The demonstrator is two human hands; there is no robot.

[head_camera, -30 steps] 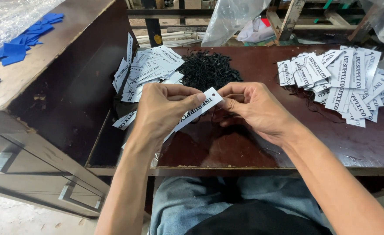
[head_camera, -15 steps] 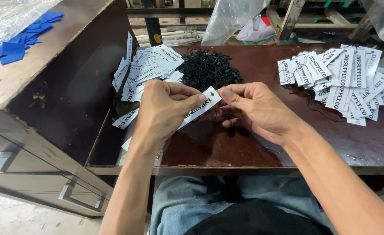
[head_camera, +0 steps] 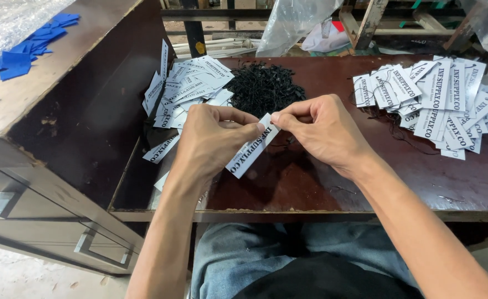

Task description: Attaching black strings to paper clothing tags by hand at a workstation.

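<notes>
White card, narrow and printed in black: you hold one rectangular paper tag (head_camera: 253,145) above the dark brown wooden table (head_camera: 321,182), tilted, its upper end between both hands.

Head view: your left hand (head_camera: 213,138) is closed on the tag's upper edge, thumb against fingertips. Your right hand (head_camera: 324,130) pinches the same top corner; whether a cord sits in that pinch cannot be seen. Compared with half a second ago, the tag and both hands have barely shifted, so work at the top corner continues.

Behind lie a heap of black cords (head_camera: 266,86), a loose pile of white tags (head_camera: 186,88) left, and a spread pile of white tags with cords (head_camera: 437,102) right.
</notes>
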